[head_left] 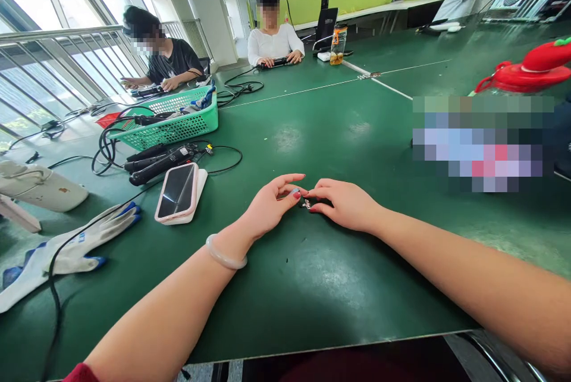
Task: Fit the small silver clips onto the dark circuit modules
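Note:
My left hand (270,206), a pale bangle (226,253) on its wrist, curls with thumb and fingertips closed at a small shiny metal piece (306,204). From the other side, the thumb and fingertips of my right hand (348,203) close on the same piece. Silvery and dark parts of it show between the fingertips, just above the green table (289,287). The fingers partly cover it, and it is too small to name its kind.
Left of my hands lie a phone (178,191), black handheld tools (163,163) with cables and white-blue work gloves (75,245). Behind them stands a green basket (178,126). A red-lidded container (521,72) is at right. Several people sit around the table.

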A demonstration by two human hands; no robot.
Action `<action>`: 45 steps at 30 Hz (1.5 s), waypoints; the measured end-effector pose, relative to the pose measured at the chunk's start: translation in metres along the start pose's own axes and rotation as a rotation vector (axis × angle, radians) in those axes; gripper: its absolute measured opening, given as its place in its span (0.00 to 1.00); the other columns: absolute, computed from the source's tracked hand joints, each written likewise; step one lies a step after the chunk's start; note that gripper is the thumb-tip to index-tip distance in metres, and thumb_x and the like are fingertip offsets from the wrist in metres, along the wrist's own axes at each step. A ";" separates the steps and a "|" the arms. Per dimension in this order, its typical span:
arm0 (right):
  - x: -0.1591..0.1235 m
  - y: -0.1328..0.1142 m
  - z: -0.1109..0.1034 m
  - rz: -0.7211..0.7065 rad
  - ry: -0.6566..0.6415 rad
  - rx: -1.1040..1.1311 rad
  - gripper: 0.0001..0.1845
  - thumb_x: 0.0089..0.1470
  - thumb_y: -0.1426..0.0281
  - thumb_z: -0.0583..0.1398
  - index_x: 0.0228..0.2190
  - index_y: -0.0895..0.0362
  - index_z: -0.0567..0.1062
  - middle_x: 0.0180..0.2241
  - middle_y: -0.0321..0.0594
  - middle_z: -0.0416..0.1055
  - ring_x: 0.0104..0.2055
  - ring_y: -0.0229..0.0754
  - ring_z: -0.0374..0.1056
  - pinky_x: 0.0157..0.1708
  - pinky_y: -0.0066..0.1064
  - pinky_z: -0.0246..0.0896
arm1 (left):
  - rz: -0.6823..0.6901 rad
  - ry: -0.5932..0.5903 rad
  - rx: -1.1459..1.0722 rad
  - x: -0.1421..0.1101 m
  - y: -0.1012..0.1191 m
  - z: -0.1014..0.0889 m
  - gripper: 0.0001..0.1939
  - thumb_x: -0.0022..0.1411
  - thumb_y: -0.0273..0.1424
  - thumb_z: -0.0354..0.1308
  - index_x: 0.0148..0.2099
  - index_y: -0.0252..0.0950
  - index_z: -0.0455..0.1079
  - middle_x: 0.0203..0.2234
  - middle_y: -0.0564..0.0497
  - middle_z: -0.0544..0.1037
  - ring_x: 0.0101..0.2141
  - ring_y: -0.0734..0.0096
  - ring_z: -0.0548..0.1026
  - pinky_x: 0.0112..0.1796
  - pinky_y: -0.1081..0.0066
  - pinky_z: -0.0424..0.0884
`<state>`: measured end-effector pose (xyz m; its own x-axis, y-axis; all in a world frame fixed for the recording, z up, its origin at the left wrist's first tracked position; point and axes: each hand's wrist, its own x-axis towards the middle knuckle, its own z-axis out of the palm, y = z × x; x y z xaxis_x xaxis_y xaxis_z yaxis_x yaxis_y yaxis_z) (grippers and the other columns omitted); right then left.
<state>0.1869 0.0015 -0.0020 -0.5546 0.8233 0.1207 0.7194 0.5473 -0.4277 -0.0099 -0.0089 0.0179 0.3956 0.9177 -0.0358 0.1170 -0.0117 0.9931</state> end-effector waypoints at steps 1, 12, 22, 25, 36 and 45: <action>0.000 0.000 0.001 -0.014 -0.002 -0.005 0.14 0.57 0.63 0.56 0.44 0.51 0.75 0.37 0.37 0.71 0.34 0.39 0.67 0.34 0.30 0.59 | -0.018 -0.023 -0.056 0.000 0.000 0.000 0.23 0.58 0.33 0.59 0.55 0.36 0.64 0.39 0.47 0.77 0.42 0.69 0.73 0.51 0.63 0.63; 0.003 -0.002 0.004 -0.037 0.066 0.100 0.09 0.56 0.68 0.56 0.29 0.54 0.76 0.31 0.37 0.73 0.34 0.39 0.67 0.36 0.30 0.59 | -0.038 0.072 -0.002 0.006 -0.007 -0.003 0.15 0.61 0.33 0.55 0.49 0.34 0.70 0.40 0.45 0.79 0.37 0.73 0.73 0.43 0.69 0.66; 0.002 0.007 -0.005 0.150 0.162 0.296 0.12 0.55 0.69 0.55 0.34 0.53 0.79 0.34 0.35 0.78 0.36 0.39 0.72 0.38 0.30 0.63 | -0.009 0.178 0.317 0.007 -0.012 -0.006 0.14 0.61 0.35 0.52 0.46 0.38 0.73 0.34 0.49 0.80 0.27 0.76 0.71 0.33 0.72 0.68; 0.001 0.009 -0.006 0.131 0.150 0.183 0.13 0.56 0.70 0.54 0.37 0.53 0.79 0.37 0.36 0.78 0.39 0.40 0.72 0.41 0.32 0.63 | 0.018 0.179 0.342 0.008 -0.014 -0.007 0.14 0.61 0.34 0.52 0.47 0.39 0.73 0.37 0.49 0.79 0.28 0.77 0.72 0.34 0.72 0.69; -0.002 0.003 -0.006 0.073 0.028 0.039 0.08 0.55 0.67 0.57 0.28 0.54 0.75 0.31 0.35 0.73 0.33 0.38 0.67 0.33 0.30 0.59 | 0.014 0.125 0.396 0.007 -0.016 -0.005 0.15 0.60 0.29 0.53 0.49 0.39 0.72 0.35 0.50 0.78 0.35 0.71 0.77 0.39 0.70 0.70; 0.000 0.005 -0.012 0.137 0.127 0.143 0.12 0.57 0.70 0.53 0.33 0.54 0.78 0.35 0.35 0.77 0.37 0.39 0.70 0.38 0.30 0.61 | 0.016 0.109 0.424 0.005 -0.012 -0.004 0.16 0.60 0.28 0.52 0.49 0.38 0.72 0.34 0.50 0.79 0.36 0.70 0.78 0.40 0.69 0.71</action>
<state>0.1960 0.0059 0.0063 -0.3926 0.9056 0.1603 0.7126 0.4097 -0.5695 -0.0127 -0.0028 0.0059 0.3045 0.9524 0.0137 0.4844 -0.1672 0.8587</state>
